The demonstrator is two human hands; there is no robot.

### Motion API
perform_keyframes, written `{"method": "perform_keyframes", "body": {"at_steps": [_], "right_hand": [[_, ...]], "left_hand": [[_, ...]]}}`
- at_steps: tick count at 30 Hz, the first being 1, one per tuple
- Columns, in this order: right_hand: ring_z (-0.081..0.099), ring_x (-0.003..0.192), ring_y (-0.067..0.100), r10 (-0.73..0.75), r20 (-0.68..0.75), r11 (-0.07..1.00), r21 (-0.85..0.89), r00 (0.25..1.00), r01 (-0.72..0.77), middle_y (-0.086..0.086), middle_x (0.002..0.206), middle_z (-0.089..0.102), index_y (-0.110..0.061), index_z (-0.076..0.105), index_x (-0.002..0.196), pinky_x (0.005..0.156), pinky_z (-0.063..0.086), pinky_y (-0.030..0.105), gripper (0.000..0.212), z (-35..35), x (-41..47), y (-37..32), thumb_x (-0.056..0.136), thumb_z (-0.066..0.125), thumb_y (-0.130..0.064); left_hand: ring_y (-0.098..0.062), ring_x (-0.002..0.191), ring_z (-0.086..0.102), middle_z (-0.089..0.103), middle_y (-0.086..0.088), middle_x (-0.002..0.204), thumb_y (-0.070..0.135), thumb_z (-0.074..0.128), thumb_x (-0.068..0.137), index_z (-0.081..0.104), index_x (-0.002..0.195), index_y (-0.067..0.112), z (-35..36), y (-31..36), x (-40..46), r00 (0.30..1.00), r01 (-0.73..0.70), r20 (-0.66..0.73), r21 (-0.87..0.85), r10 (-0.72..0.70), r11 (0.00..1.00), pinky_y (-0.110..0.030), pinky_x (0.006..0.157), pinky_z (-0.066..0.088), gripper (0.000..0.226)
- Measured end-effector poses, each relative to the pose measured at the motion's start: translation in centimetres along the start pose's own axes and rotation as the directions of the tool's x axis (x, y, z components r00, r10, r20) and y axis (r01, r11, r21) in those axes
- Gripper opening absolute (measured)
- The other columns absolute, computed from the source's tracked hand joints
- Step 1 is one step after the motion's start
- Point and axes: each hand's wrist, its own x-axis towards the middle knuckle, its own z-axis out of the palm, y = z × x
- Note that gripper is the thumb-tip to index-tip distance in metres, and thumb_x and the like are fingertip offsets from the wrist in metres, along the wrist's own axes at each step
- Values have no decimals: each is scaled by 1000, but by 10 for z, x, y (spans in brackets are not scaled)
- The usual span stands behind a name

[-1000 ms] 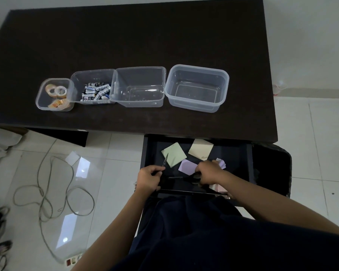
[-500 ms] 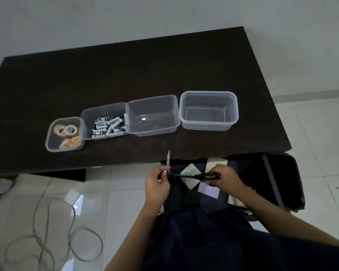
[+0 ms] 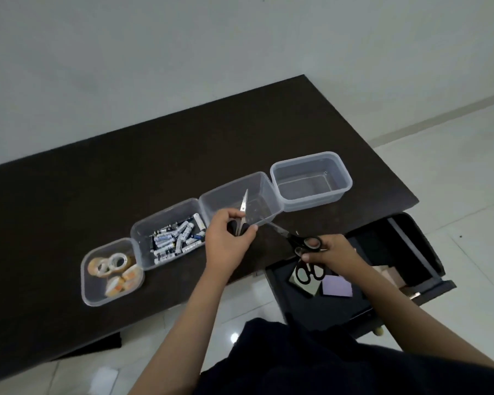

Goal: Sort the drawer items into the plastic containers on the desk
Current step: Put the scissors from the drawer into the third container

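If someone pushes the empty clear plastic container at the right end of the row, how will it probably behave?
The empty clear plastic container is probably light, since nothing lies inside. It would likely slide on the smooth dark desk rather than tip, being low and wide.

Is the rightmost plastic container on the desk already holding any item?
No, the rightmost container shows only its bare clear bottom, while both pairs of scissors are in the hands.
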Motion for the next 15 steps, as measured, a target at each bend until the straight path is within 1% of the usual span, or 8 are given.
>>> {"method": "perform_keyframes", "body": {"at_steps": [2,4,6,7,9,11,13,15], "right_hand": [[69,72,6,-3,-32,999,46,999,5,-3,74,74,-10,74,82,64,52,15,23,6,-6,-6,72,73,10],[68,73,10,-17,-58,997,77,998,21,3,78,73,-5,74,87,65,52,16,21,10,-12,-13,73,72,10],[68,69,11,-15,-84,994,111,996,24,4,76,72,-4,73,88,63,52,17,20,12,-17,-20,74,71,10],[68,68,12,-13,-92,991,131,996,25,5,75,72,-5,72,87,62,53,18,20,12,-18,-24,75,70,10],[69,71,17,-21,-98,985,169,995,38,9,79,73,-7,72,87,66,56,24,21,12,-19,-33,75,70,9],[70,77,19,-44,-106,982,176,993,62,11,85,74,-9,73,89,72,58,27,22,11,-18,-41,75,71,8],[71,79,20,-49,-114,983,168,992,68,13,88,75,-8,72,93,71,58,27,22,11,-17,-49,75,72,6],[71,81,22,-44,-117,984,169,992,64,14,90,74,-7,71,95,70,58,27,23,12,-14,-57,75,72,5]], "left_hand": [[3,88,55,57,18,90,18,77,72,58,96,24,-8,4,19,999,8,51,20,-9,1000,-7,73,40,32],[4,84,54,55,20,89,16,74,71,57,99,24,-12,5,36,990,28,135,76,-38,997,-9,70,39,33],[0,77,54,56,16,89,14,72,70,58,99,21,-12,3,52,974,15,218,172,-52,985,-14,67,39,33],[-4,77,54,57,13,89,13,72,69,58,97,20,-10,0,58,965,-1,255,216,-56,976,-17,68,39,31],[-9,79,54,58,10,86,11,71,69,58,91,20,-5,-4,69,944,-29,323,288,-68,957,-21,69,39,28],[-14,82,58,61,6,86,9,68,69,60,90,19,0,-10,78,924,-57,373,341,-80,938,-23,69,40,25],[-18,92,59,63,0,98,8,66,71,63,97,16,4,-18,84,904,-84,419,371,-86,925,-24,75,43,28],[-21,105,57,59,-5,111,11,67,73,63,108,15,6,-24,88,882,-128,466,382,-72,915,-26,89,45,35]]}}
